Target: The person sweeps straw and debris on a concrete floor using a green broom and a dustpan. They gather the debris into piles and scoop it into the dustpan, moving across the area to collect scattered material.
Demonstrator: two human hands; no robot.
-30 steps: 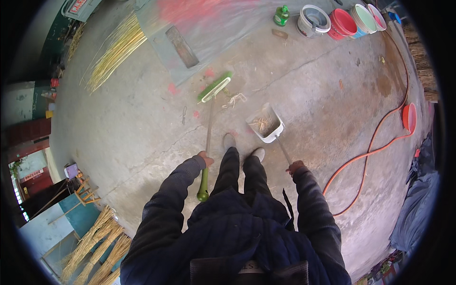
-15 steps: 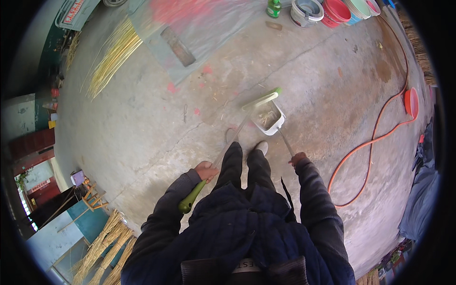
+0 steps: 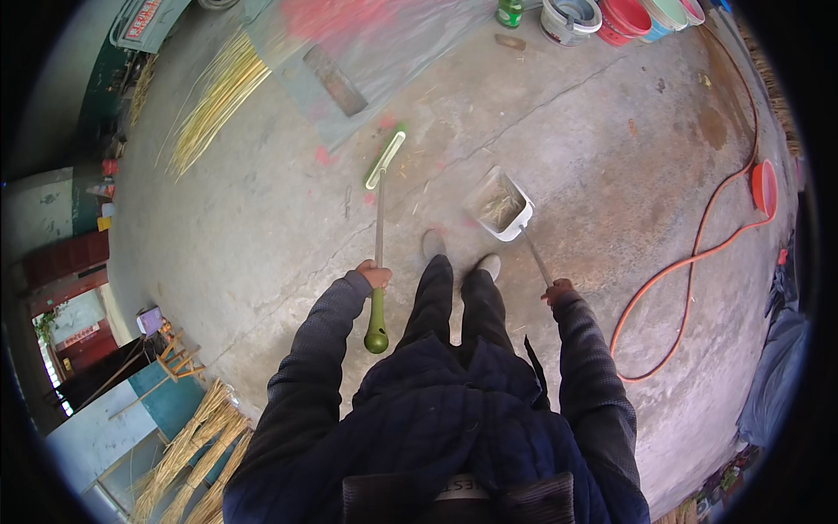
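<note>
My left hand (image 3: 375, 275) is wrapped round the pole of a broom (image 3: 380, 218). Its green grip end hangs below the hand, and its green and white head lies farther out, left of the dustpan. In my right hand (image 3: 558, 290) is the handle of a long-handled dustpan (image 3: 521, 220). This white-rimmed pan rests in front of my shoes, its mouth facing up and left, with straw bits (image 3: 501, 208) inside. Broom head and dustpan stand apart. Small debris dots the concrete floor (image 3: 288, 218).
A bundle of yellow straw (image 3: 218, 100) and a plastic sheet with a wooden plank (image 3: 335, 80) lie far left. Several buckets (image 3: 571, 19) and a green bottle (image 3: 509, 12) line the back. An orange hose (image 3: 650, 279) loops at right by a red basin (image 3: 764, 189). Straw bundles (image 3: 196, 445) stand near left.
The broom head has swung left, away from the dustpan's mouth, and the pole is now nearly straight. The dustpan has shifted slightly right, with straw bits showing inside.
</note>
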